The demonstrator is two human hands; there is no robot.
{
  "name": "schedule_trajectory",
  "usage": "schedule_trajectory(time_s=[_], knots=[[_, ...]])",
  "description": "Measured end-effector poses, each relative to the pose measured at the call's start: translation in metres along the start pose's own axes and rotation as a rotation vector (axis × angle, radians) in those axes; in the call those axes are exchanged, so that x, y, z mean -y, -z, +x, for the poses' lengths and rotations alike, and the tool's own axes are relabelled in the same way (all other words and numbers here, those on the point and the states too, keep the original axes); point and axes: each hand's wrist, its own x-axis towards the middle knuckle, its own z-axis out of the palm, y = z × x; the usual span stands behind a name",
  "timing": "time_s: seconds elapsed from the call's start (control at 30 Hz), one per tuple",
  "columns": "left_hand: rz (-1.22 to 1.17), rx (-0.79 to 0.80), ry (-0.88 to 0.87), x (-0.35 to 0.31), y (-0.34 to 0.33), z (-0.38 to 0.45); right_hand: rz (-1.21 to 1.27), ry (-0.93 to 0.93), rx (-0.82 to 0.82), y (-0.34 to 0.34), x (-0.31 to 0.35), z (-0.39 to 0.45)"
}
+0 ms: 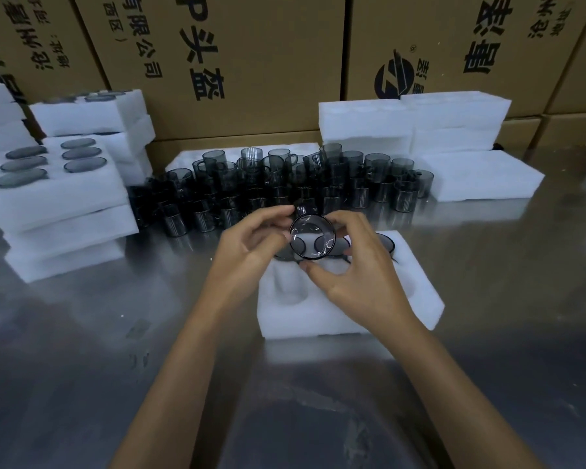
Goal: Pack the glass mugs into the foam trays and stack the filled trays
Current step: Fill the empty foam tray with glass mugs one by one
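You've got one glass mug (312, 236) up in both hands, right over the far half of the foam tray (349, 299) that sits on the steel table (82, 333) in front of you. Left hand (251, 245) pinches the mug's left wall w/ thumb and fingertips curled round it; right hand (356, 269) cups it from the right and below, thumb under the rim, fingers over the top. So both are closed on the mug, neither is spare. The mug's mouth faces you, i.e. its long axis runs roughly from you toward the far edge of the tray, near level, not upright; can't tell where the handle points. Tray's far pockets already hold dark mugs, partly hidden behind your hands; the empty pockets (290, 286) lie on the tray's near side, just below and toward you from the mug. My read: next move turns on tipping that axis to vertical and bringing it back toward you. The loose mugs (285, 187) stand crowded just beyond the tray's far edge, filled trays (55, 198) stacked well to its left, empty foam (413, 123) beyond it to the right.
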Motion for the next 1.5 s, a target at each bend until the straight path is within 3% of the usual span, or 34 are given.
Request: schedule_trajectory(time_s=[0.13, 0.27, 0.47, 0.87, 1.17, 1.5], knots=[[-0.073, -0.036, 0.089, -0.002, 0.009, -0.004, 0.002, -0.007, 0.099, 0.0, 0.003, -0.003], [0.114, -0.041, 0.067, -0.003, 0.021, -0.001, -0.044, 0.055, 0.19, 0.003, 0.01, -0.006], [0.182, 0.012, 0.15, -0.002, 0.032, 0.001, -0.069, 0.06, 0.306, 0.007, 0.016, -0.009], [0.208, 0.202, 0.232, 0.002, 0.048, 0.0, -0.074, 0.012, 0.321, 0.003, 0.011, -0.007], [0.213, 0.195, 0.353, 0.009, 0.05, 0.002, -0.043, -0.002, 0.262, 0.005, 0.006, -0.004], [-0.072, 0.262, 0.562, 0.025, 0.052, 0.0, -0.068, -0.023, 0.296, 0.002, 0.004, -0.003]])
